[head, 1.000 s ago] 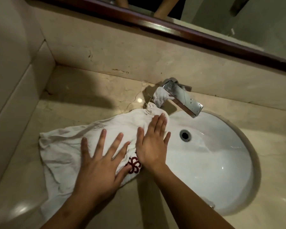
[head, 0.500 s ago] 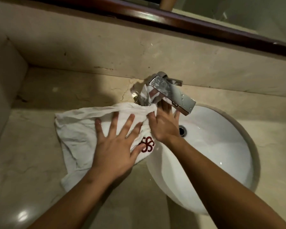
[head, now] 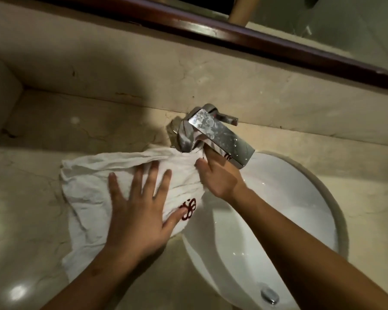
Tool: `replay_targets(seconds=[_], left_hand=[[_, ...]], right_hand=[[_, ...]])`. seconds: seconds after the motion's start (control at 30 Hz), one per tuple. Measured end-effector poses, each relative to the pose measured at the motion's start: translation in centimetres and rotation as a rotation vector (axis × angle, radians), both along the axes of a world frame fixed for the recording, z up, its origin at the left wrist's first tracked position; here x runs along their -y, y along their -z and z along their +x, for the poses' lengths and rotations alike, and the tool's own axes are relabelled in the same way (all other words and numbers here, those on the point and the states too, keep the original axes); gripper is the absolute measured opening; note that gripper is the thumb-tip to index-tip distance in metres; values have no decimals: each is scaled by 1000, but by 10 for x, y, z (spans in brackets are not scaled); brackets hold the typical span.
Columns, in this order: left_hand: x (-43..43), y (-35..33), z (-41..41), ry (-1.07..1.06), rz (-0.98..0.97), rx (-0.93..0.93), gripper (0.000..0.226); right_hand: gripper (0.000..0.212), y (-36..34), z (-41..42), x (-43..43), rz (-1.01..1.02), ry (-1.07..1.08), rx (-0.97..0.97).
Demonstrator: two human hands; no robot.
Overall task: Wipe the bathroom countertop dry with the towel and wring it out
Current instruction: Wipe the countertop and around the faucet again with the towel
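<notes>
A white towel (head: 94, 175) with a red emblem lies crumpled on the beige marble countertop (head: 27, 215), left of the sink. My left hand (head: 139, 209) presses flat on it with the fingers spread. My right hand (head: 217, 175) pushes the towel's far end against the base of the chrome faucet (head: 213, 130). Its fingertips are hidden under the faucet spout.
The white oval sink basin (head: 289, 198) fills the right side, with its drain (head: 269, 296) near the bottom edge. A marble backsplash (head: 143, 70) and a dark wooden mirror frame (head: 211, 30) run along the back. A wall closes the left side.
Both hands have slid the towel away from me toward the faucet. My right hand's fingers have gone under the spout, bunching the towel's end against the faucet base.
</notes>
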State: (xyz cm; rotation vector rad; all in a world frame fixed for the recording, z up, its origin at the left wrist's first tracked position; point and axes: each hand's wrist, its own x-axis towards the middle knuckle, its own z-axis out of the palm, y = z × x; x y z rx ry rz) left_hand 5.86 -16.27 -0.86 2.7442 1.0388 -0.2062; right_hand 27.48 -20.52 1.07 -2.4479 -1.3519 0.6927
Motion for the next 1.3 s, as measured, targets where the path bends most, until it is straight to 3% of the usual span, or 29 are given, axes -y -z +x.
replay_targets(seconds=[0.07, 0.13, 0.2, 0.27, 0.3, 0.37, 0.43, 0.57, 0.87, 0.97, 1.17, 1.3], left_hand=[[-3, -1, 6, -9, -9, -13, 91], [-10, -1, 15, -5, -6, -19, 94], [-16, -3, 22, 16, 7, -32, 95], [-20, -3, 25, 40, 21, -50, 94], [-22, -3, 25, 45, 23, -58, 94], [-23, -3, 25, 47, 25, -64, 95], [-21, -1, 25, 42, 20, -69, 94], [-18, -2, 24, 35, 20, -65, 91], [-7, -3, 15, -49, 15, -53, 91], [-11, -2, 18, -37, 23, -70, 93], [-11, -4, 14, -25, 32, -58, 92], [-1, -2, -15, -46, 17, -33, 89]], right_hand=[[31, 4, 8, -3, 29, -29, 16], [29, 16, 22, -7, -18, 32, -230], [47, 26, 34, -4, -36, 54, -402], [51, 31, 39, -5, 51, 41, -390], [53, 29, 39, -6, 63, 13, -326], [62, 32, 38, -5, -33, -121, 106], [66, 31, 40, -3, -51, -162, 257], [65, 24, 34, 12, 24, -214, 265], [66, 5, 18, 5, -111, -197, 188], [69, 6, 26, 1, -134, -251, 286], [68, 11, 12, 0, -127, -129, 162], [73, 11, -18, 9, -122, -114, 276]])
